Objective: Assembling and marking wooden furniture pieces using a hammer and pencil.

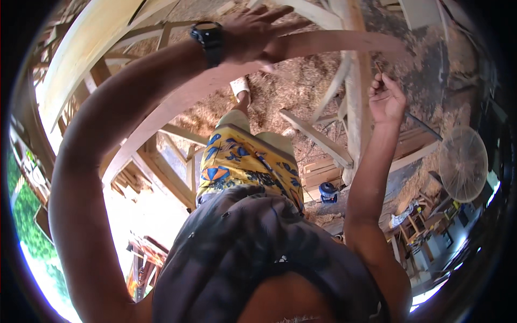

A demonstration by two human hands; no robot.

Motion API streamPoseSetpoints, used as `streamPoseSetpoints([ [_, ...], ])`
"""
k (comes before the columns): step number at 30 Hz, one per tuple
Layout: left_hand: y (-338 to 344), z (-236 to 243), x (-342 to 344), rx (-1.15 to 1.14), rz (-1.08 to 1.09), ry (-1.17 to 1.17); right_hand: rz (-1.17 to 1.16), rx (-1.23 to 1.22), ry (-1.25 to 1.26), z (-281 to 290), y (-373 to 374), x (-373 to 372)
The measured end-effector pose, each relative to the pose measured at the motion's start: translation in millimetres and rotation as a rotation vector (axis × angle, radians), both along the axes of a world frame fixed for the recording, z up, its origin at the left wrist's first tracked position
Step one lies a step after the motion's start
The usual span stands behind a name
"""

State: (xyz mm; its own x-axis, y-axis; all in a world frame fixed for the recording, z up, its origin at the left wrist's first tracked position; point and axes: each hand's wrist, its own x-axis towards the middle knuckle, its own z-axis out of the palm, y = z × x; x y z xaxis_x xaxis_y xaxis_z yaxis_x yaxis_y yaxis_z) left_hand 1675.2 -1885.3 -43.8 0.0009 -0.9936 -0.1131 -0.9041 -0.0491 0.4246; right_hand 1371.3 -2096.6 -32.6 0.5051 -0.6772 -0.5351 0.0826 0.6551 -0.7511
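My left hand [258,35], with a black watch at the wrist, has its fingers spread over a long curved wooden board [328,42] that runs diagonally across the upper view. Whether the palm rests on the wood is hard to tell. My right hand [386,97], at the upper right beside an upright timber [355,81], pinches a thin pencil-like stick [379,67] near the board's end. A pale curved plank [89,40] lies at the upper left, above my left forearm.
Crossed wooden braces [318,137] and framing surround my legs, over a floor [291,91] covered in shavings. A round fan [463,161] stands at the right. A blue power tool [327,192] sits near some stacked boards. Scrap wood and tools fill the lower right.
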Motion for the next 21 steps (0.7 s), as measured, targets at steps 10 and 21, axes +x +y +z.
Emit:
streamPoseSetpoints([
  [10,-86.3,53.5,-49.6,0.276,-0.409,-0.574,0.139,0.063,-0.155,-10.6,13.2,-87.2],
  [21,-92.1,68.4,-70.6,0.532,-0.380,-0.774,0.449,-0.720,-0.034,-28.1,-62.3,-113.0],
])
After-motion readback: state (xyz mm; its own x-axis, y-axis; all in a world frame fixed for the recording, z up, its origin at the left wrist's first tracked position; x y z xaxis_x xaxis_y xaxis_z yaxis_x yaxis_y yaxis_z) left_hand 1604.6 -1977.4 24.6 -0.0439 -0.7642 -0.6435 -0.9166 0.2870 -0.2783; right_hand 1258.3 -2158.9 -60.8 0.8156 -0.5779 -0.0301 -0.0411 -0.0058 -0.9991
